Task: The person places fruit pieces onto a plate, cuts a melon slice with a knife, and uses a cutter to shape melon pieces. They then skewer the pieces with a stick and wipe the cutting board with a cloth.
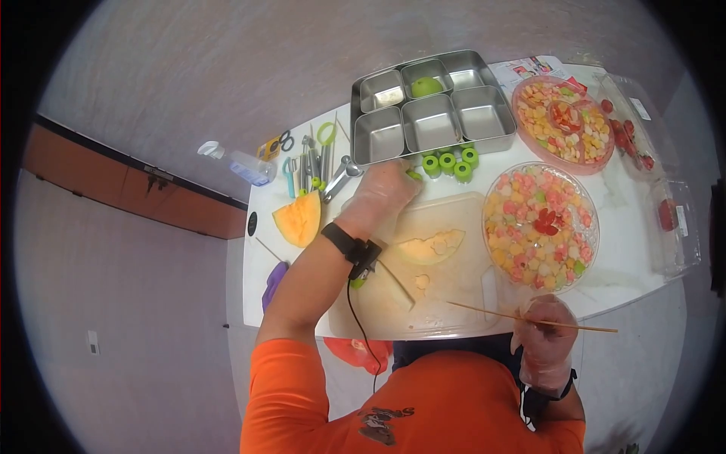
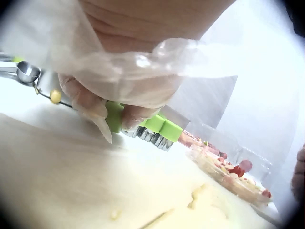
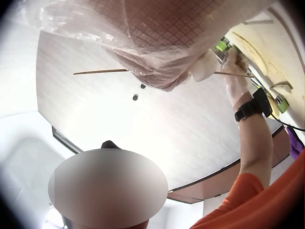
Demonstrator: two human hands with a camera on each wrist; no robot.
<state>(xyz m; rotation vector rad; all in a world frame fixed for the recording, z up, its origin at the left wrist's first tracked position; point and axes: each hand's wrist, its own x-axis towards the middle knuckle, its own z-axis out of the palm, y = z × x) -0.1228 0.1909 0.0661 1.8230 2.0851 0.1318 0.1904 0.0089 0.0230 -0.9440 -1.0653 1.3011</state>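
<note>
In a clear plastic glove, my left hand (image 1: 387, 191) reaches past the far edge of the cutting board (image 1: 461, 303). Its thumb and finger pinch a green-topped cutter (image 2: 114, 117), beside several more green cutters (image 1: 448, 162) with metal ends. My gloved right hand (image 1: 546, 342) is at the near right of the board, holding a long thin wooden skewer (image 1: 484, 310) crosswise. A melon slice (image 1: 431, 248) with cut-out edges lies on the board, near a small cut piece (image 1: 422, 282).
A steel tray (image 1: 358, 113) with compartments stands at the back. To the right are a glass bowl of fruit shapes (image 1: 538, 227), a pink divided platter (image 1: 563, 125) and strawberry boxes (image 1: 673, 227). A melon wedge (image 1: 299, 219), tools (image 1: 314, 163) and a spray bottle (image 1: 249, 166) are left.
</note>
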